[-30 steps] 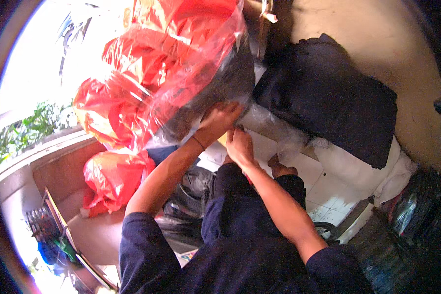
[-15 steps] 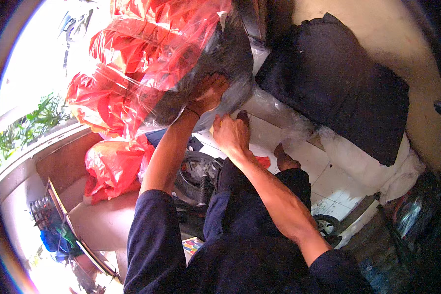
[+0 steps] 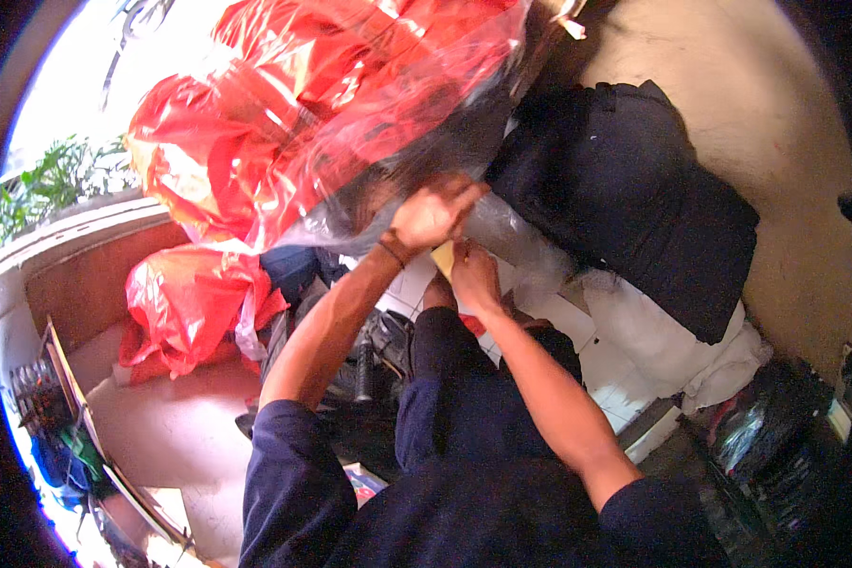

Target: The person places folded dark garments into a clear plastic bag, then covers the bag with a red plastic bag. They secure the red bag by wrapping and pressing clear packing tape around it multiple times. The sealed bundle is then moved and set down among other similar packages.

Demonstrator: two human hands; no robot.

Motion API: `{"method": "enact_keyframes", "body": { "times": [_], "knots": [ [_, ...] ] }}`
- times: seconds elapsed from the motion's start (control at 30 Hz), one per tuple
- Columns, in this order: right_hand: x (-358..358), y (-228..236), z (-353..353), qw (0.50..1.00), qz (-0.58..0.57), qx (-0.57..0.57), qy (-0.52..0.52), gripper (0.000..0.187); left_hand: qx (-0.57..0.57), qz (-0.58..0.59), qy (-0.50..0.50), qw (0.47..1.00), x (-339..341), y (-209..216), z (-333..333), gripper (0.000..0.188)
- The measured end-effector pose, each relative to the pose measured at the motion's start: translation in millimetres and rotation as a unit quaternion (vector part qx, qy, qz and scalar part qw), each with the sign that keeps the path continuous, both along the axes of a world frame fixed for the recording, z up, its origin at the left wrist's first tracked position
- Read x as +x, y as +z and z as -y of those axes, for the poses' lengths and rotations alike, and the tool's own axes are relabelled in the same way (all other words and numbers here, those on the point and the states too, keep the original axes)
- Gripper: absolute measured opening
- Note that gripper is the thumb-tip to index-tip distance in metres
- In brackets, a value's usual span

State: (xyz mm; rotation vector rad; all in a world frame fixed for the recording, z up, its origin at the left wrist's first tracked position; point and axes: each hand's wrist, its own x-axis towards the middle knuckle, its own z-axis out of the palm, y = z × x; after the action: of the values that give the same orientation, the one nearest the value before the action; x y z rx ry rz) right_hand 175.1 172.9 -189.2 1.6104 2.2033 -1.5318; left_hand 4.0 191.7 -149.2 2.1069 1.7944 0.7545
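Observation:
A large clear plastic bag (image 3: 350, 204) with red plastic bags (image 3: 303, 104) bunched in or under it fills the upper left and middle. At its lower edge is my left hand (image 3: 435, 218), slightly blurred, its fingers stretched toward the right along the plastic. Just below it, my right hand (image 3: 475, 276) is closed around a small flat yellow piece (image 3: 443, 258), mostly hidden by the fingers; I cannot make out its kind. Dark contents show faintly through the clear plastic near my left hand.
Dark folded cloth (image 3: 625, 199) lies over white plastic-wrapped bundles (image 3: 644, 327) at right, beside a beige wall (image 3: 776, 170). A smaller red bag (image 3: 194, 308) sits at left. A black handlebar grip (image 3: 364, 369) shows near my legs, above white floor tiles (image 3: 610, 379). Plants (image 3: 66, 180) stand outside.
My left hand has come down and right from the bag's side to its lower edge. My right hand has shifted right and slightly down with the yellow piece. The view has also shifted.

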Motion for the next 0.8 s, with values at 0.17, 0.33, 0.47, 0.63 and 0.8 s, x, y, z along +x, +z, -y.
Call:
{"method": "enact_keyframes", "body": {
  "times": [0.17,0.33,0.47,0.63,0.8],
  "knots": [
    [15,-12,3,0.999,0.011,0.035,0.040,0.044,0.023,-0.059,-0.081,0.995,32,9,-7,0.046],
    [-13,16,-13,0.999,-0.001,-0.042,-0.017,0.067,-0.140,-0.310,-0.187,0.922,-25,-51,-42,0.045],
    [-29,41,-17,0.992,-0.098,-0.035,-0.077,0.059,-0.143,-0.329,-0.204,0.911,-48,-93,-40,0.045],
    [-14,64,-34,0.994,-0.008,-0.068,-0.087,0.054,-0.111,-0.236,-0.131,0.957,-49,-117,-41,0.045],
    [-5,123,-50,0.992,-0.053,-0.060,-0.095,0.051,-0.210,-0.255,-0.079,0.941,-43,-116,-64,0.044]
  ]
}}
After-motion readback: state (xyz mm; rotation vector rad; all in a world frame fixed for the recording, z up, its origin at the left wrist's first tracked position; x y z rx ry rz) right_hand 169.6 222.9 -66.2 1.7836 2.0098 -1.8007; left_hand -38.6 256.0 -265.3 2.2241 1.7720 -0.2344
